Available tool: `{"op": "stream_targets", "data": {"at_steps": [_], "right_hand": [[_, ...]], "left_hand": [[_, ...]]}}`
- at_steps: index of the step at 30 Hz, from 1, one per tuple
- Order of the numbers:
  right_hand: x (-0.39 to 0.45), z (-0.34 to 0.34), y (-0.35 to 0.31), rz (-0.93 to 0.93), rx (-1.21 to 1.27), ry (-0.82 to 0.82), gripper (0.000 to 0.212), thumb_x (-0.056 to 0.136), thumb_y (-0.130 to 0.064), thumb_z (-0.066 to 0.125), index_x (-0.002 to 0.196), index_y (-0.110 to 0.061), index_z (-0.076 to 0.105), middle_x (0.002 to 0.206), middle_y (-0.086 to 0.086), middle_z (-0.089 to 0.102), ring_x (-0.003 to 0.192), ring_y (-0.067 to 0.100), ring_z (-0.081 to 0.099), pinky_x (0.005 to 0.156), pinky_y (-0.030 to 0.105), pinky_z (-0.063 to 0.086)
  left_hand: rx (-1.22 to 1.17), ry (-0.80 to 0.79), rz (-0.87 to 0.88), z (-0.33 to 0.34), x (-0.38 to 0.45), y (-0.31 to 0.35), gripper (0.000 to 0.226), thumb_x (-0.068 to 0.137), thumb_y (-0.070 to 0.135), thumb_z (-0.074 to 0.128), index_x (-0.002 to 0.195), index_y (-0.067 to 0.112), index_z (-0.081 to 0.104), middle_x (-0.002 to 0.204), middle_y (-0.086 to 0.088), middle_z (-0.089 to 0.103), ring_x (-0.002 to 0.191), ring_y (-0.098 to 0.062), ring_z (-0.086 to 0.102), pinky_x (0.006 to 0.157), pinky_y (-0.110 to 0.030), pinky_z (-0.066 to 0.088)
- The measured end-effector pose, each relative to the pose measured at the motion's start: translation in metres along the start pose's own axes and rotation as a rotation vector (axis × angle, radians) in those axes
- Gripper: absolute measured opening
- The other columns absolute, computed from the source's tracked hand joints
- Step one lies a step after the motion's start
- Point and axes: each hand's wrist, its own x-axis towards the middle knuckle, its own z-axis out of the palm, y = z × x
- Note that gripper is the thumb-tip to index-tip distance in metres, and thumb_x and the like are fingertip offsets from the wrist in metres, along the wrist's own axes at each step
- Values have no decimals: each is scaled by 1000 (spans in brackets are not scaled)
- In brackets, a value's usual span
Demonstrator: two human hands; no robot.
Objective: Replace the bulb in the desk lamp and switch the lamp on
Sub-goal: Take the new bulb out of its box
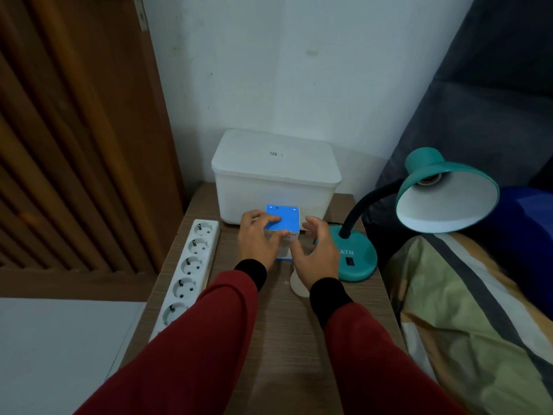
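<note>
A blue and white bulb box (285, 219) stands upright in the middle of the wooden bedside table (278, 339). My left hand (259, 241) grips it, fingers over its blue top and left side. Just right of the box, my right hand (317, 255) hovers with fingers spread and holds nothing. A white bulb (298, 283) lies on the table, mostly hidden under my right wrist. The teal desk lamp (356, 262) stands at the right, its shade (449, 199) tilted toward me. The socket (428, 180) inside the shade holds no bulb, and the lamp is unlit.
A white power strip (189, 272) with several sockets lies along the table's left edge. A lidded white plastic container (275, 178) sits at the back against the wall. A bed with a striped blanket (466, 319) borders the right side. A wooden slatted door (74, 145) is on the left.
</note>
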Motion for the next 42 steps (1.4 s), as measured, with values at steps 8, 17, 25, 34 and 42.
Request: {"op": "stream_targets", "data": {"at_steps": [8,17,25,34,42], "right_hand": [[7,10,-4,189,231,18,48,82,-13,69,126,-11,48,115,10,63,95,10,60,87,19,49],[17,3,-17,207,373,30,41,83,-3,62,120,-17,49,119,-4,59,97,14,62,83,20,50],[33,1,-23,145,344,-67,36,83,4,50,97,-29,44,98,-26,55,79,-11,61,61,8,46],[55,-9,-20,41,295,-164,34,87,8,45,107,-17,52,121,-8,56,101,-11,51,61,-6,41],[73,-6,-14,-18,-241,-342,32,81,-25,70,112,-21,64,114,-2,66,114,14,56,101,33,45]], "left_hand": [[-104,101,-47,4,0,4,35,70,12,80,103,12,67,116,-3,58,105,-14,55,88,-13,37],[-378,41,-131,5,5,12,69,72,4,78,129,27,47,122,11,56,113,-3,48,80,0,33],[-223,-32,41,-1,9,1,67,71,7,78,124,24,42,122,10,45,113,-12,49,82,-7,42],[178,-334,262,-18,42,-17,112,77,31,73,119,74,-22,114,9,30,91,-4,43,80,-18,41],[172,-430,234,-16,56,-23,119,70,40,77,119,72,-27,102,6,35,92,-9,47,79,-22,40]]}}
